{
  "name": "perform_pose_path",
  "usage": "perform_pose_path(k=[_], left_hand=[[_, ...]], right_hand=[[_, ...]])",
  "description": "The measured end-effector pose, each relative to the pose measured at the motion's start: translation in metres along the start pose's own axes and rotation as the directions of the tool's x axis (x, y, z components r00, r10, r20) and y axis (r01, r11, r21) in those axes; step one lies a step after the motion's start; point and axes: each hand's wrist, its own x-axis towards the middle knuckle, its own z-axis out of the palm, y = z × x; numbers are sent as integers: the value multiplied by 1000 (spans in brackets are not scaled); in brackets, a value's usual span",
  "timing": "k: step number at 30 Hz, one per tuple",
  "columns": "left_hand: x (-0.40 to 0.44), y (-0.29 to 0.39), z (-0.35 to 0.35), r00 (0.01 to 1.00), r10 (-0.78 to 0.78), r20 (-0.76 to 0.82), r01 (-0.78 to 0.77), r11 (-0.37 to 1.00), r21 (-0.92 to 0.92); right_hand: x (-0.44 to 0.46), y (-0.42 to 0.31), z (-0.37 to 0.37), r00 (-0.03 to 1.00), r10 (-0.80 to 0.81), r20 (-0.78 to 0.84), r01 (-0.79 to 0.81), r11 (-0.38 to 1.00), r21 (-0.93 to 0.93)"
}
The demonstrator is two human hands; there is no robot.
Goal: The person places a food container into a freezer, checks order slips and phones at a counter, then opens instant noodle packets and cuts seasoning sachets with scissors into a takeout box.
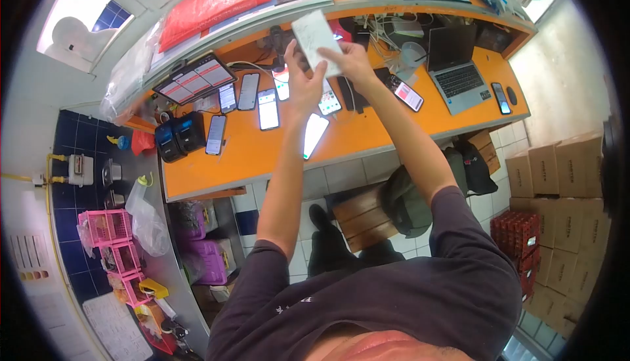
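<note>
Both of my hands are raised over the back of the orange desk [243,164], around a white pad or stack of paper [316,36] with faint writing. My left hand [305,82] has its fingers at the pad's lower left edge. On the pad's lower right side, my right hand [351,65] presses with its fingers. Beneath and beside my hands lie several lit phones, among them one [268,109] left of my left forearm and a bright one [315,136] near the desk's front edge.
A tablet [195,79] and a black printer [180,136] stand at the left, an open laptop [459,80] at the right. Red packets [213,10] lie on the shelf above. Cartons [558,230], a stool [364,220] and pink baskets [108,226] flank my body.
</note>
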Motion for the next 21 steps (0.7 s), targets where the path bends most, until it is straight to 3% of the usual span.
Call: perform_pose_path(k=[1, 2, 3, 5, 6, 7, 9, 11, 13, 14, 18, 20, 21], left_hand=[[-8, 5, -3, 972, -182, 149, 222, 915, -336], [-14, 4, -7, 947, -254, 198, 311, 883, -351], [-22, -5, -10, 943, -261, 208, 321, 880, -350], [-40, -31, -16, 932, -190, 310, 289, 904, -315], [-59, -21, -19, 897, -259, 359, 372, 880, -294], [-77, -25, -20, 891, -271, 365, 385, 876, -290], [-112, -35, -19, 869, -332, 366, 432, 870, -238], [-144, -27, -16, 853, -397, 339, 490, 834, -255], [-169, -8, -13, 830, -463, 311, 545, 792, -274], [-180, -8, -14, 827, -467, 314, 552, 781, -292], [-208, -3, -18, 754, -522, 398, 616, 773, -153], [-216, 0, -18, 737, -555, 387, 587, 808, 41], [-218, -2, -17, 739, -553, 385, 585, 810, 41]], right_hand=[[-12, 2, -7, 993, 51, 108, -49, 999, -18], [-28, 7, -12, 971, 109, 211, -104, 994, -36], [-48, 6, -15, 973, 115, 200, -110, 993, -34], [-83, 2, -20, 997, -2, 75, 25, 952, -306], [-90, 28, -37, 978, 17, 207, 14, 989, -150], [-106, 28, -41, 980, 28, 199, 2, 989, -147], [-150, 26, -45, 947, -139, 290, 180, 976, -121], [-181, 26, -52, 959, -135, 248, 154, 986, -62], [-199, 33, -69, 924, -85, 372, 246, 878, -410], [-210, 36, -71, 941, -20, 338, 126, 948, -294], [-238, 29, -85, 956, 87, 282, -4, 960, -282], [-244, 22, -93, 926, 217, 308, -27, 854, -520], [-246, 19, -95, 926, 215, 311, -24, 854, -520]])
